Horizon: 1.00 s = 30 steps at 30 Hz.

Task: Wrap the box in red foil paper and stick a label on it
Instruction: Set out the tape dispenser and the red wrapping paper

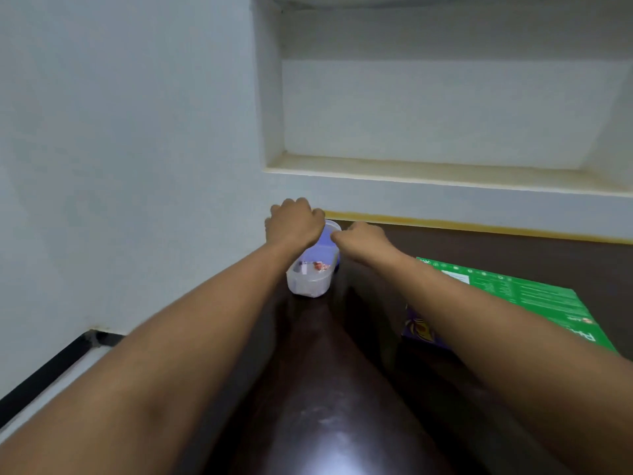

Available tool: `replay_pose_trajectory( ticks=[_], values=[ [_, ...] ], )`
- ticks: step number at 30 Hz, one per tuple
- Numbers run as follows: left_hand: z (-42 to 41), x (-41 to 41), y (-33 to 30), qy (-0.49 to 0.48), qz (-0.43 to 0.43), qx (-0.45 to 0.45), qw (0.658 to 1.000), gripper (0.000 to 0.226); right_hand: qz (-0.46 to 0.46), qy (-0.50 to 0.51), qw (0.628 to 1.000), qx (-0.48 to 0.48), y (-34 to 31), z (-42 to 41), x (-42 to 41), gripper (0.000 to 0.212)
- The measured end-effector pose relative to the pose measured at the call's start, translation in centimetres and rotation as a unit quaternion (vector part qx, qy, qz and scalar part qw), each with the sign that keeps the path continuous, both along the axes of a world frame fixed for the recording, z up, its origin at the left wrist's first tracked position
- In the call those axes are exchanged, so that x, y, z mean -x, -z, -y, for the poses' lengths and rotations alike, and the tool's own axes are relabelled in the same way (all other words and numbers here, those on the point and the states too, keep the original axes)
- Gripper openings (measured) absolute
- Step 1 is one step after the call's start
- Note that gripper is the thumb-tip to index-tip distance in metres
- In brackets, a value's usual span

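Where table [445, 241] meets wall, left hand [295, 221] grips tub [310, 281] rim; right hand [363, 241] pinches lid edge.

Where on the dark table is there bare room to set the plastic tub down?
Bare patches: the table between the forearms, nearer than the plastic tub, and the far strip beyond the green box along the wall. It is crowded at the far left corner, where left hand and right hand meet over the tub, and around the purple packet.

Soft, even light; glare on the dark table [329, 437]; slight blur.
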State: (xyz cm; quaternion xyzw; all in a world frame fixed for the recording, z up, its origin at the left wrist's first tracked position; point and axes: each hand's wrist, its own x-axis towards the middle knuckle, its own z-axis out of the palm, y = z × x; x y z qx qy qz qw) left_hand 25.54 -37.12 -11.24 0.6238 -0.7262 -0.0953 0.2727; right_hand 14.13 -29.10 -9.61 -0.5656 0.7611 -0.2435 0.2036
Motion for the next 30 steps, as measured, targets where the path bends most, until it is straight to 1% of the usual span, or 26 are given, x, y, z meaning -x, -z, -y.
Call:
replay_pose_trajectory(
  ticks=[1, 2, 4, 7, 8, 10, 12, 13, 15, 17, 19, 22, 25, 30],
  values=[
    [-0.4, 0.8, -0.5, 0.050, -0.013, 0.039, 0.998, 0.037, -0.032, -0.011, 0.999, 0.014, -0.6, -1.5, 0.9, 0.019],
    [-1.0, 1.9, -1.0, 0.111, -0.036, 0.051, 0.992, 0.034, -0.057, -0.013, 0.998, 0.016, -1.2, -3.2, 1.9, 0.021],
    [-2.9, 4.6, -2.3, 0.228, -0.052, 0.031, 0.972, 0.032, -0.093, 0.000, 0.995, -0.020, -2.7, -7.3, 3.8, 0.025],
    [-6.3, 9.3, -3.2, 0.364, 0.018, -0.009, 0.931, 0.033, -0.177, 0.039, 0.977, -0.108, -4.5, -13.5, 6.2, 0.018],
    [-7.2, 10.7, -3.1, 0.397, 0.041, -0.030, 0.916, 0.035, -0.203, 0.058, 0.969, -0.132, -4.7, -14.9, 6.9, 0.016],
    [-9.1, 13.2, -2.8, 0.439, 0.090, -0.087, 0.889, 0.039, -0.237, 0.104, 0.950, -0.173, -4.3, -17.2, 8.5, 0.020],
    [-10.5, 14.6, -2.5, 0.442, 0.146, -0.123, 0.877, 0.042, -0.222, 0.171, 0.943, -0.181, -3.3, -18.4, 10.0, 0.027],
    [-11.2, 14.9, -2.4, 0.429, 0.171, -0.117, 0.879, 0.043, -0.205, 0.199, 0.944, -0.166, -2.7, -18.9, 10.6, 0.029],
    [-12.3, 14.1, -2.4, 0.391, 0.210, -0.086, 0.892, 0.046, -0.196, 0.206, 0.952, -0.116, -1.4, -19.0, 11.7, 0.038],
    [-13.3, 12.3, -2.2, 0.351, 0.233, -0.067, 0.905, 0.051, -0.195, 0.181, 0.961, -0.075, -0.4, -19.0, 12.3, 0.051],
    [-14.8, 9.8, -1.9, 0.323, 0.231, -0.078, 0.914, 0.055, -0.168, 0.145, 0.973, -0.060, -0.2, -19.4, 11.8, 0.056],
    [-17.3, 6.1, -1.3, 0.291, 0.230, -0.094, 0.924, 0.057, -0.121, 0.081, 0.987, -0.067, -0.4, -19.7, 9.5, 0.054],
    [-19.6, 1.8, -1.1, 0.252, 0.235, -0.091, 0.934, 0.056, -0.116, 0.009, 0.990, -0.073, -0.5, -19.1, 6.3, 0.051],
    [-20.9, -3.2, -1.5, 0.193, 0.214, -0.109, 0.951, 0.053, -0.107, -0.055, 0.991, -0.061, -0.6, -17.5, 2.2, 0.050]
  ],
)
